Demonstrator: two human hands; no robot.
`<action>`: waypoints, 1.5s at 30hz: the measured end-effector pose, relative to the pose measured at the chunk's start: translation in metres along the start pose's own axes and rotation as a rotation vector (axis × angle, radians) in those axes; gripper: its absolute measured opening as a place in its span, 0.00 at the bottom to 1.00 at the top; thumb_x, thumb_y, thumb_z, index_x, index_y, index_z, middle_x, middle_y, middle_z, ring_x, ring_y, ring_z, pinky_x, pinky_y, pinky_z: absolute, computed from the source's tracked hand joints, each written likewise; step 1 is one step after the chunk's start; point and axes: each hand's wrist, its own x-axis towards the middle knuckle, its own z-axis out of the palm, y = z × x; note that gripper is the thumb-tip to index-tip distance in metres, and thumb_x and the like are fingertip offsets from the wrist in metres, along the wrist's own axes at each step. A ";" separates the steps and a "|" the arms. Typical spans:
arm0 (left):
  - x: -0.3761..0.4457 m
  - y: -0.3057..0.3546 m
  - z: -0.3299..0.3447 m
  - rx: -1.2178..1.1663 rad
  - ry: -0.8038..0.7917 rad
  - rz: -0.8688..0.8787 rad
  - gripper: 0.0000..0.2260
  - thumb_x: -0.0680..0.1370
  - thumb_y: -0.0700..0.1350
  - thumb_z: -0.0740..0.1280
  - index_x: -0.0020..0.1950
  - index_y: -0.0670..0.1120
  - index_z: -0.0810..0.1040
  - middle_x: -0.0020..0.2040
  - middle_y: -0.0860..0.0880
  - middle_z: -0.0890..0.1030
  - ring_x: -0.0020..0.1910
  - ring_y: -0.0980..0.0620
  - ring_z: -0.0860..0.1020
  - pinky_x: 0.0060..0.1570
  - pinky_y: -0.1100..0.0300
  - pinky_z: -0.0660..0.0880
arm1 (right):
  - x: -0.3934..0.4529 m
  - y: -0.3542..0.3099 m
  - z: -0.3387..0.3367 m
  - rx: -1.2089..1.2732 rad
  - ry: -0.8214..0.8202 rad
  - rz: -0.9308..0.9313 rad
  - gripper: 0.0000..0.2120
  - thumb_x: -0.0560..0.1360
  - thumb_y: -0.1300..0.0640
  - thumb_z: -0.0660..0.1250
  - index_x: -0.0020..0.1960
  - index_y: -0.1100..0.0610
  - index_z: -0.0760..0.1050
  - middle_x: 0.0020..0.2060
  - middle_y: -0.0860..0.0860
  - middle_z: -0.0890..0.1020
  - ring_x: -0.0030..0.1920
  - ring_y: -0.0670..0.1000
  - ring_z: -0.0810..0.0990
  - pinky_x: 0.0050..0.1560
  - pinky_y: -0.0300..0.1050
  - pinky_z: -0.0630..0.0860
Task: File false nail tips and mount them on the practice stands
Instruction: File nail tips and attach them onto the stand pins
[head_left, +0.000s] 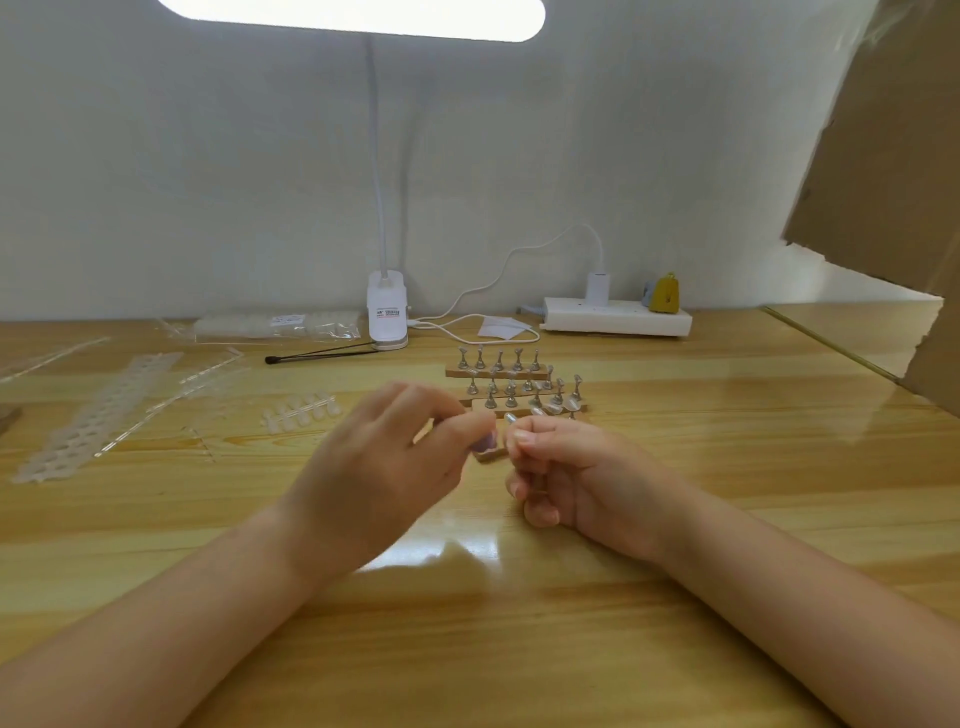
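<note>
1. Head view, centre of the frame: the left hand (384, 467) and the right hand (566, 473) meet just above the table (727, 467). The right hand's fingers (519, 434) are curled and pinch a clear nail tip (510, 417) at their top. The left hand's fingers (467, 431) are bent together beside a small pale piece (491, 453) (too blurred to tell whether they hold anything).
2. Just above the hands, the practice stands (519, 384) sit in rows on wooden bars; a few at the right seem to carry tips.
3. Left of centre lie loose nail tips (301, 410), with empty plastic strips (98, 410) at far left.
4. Judgement: the tip looks very light, thin, springy and slick, so it may flick away; pinching its side edges gently near the base seems safest.
</note>
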 end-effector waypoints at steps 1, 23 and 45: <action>0.001 0.002 0.000 -0.018 0.013 0.010 0.15 0.72 0.34 0.73 0.55 0.45 0.76 0.43 0.45 0.80 0.40 0.49 0.77 0.46 0.59 0.76 | 0.000 0.000 0.000 -0.008 -0.003 0.001 0.06 0.73 0.59 0.62 0.39 0.55 0.76 0.38 0.53 0.70 0.34 0.46 0.73 0.29 0.37 0.66; 0.000 0.005 0.001 -0.065 0.018 0.039 0.17 0.72 0.34 0.72 0.57 0.46 0.73 0.46 0.46 0.78 0.41 0.49 0.77 0.46 0.58 0.76 | -0.002 -0.002 -0.003 -0.030 -0.114 0.036 0.03 0.72 0.58 0.61 0.40 0.57 0.71 0.36 0.50 0.74 0.34 0.47 0.73 0.32 0.39 0.66; 0.001 0.018 0.005 -0.062 0.044 0.048 0.13 0.76 0.37 0.68 0.59 0.47 0.73 0.49 0.48 0.76 0.45 0.48 0.76 0.49 0.59 0.74 | 0.002 0.002 -0.006 0.007 -0.126 0.028 0.05 0.74 0.57 0.62 0.43 0.57 0.74 0.37 0.52 0.74 0.34 0.47 0.72 0.33 0.39 0.67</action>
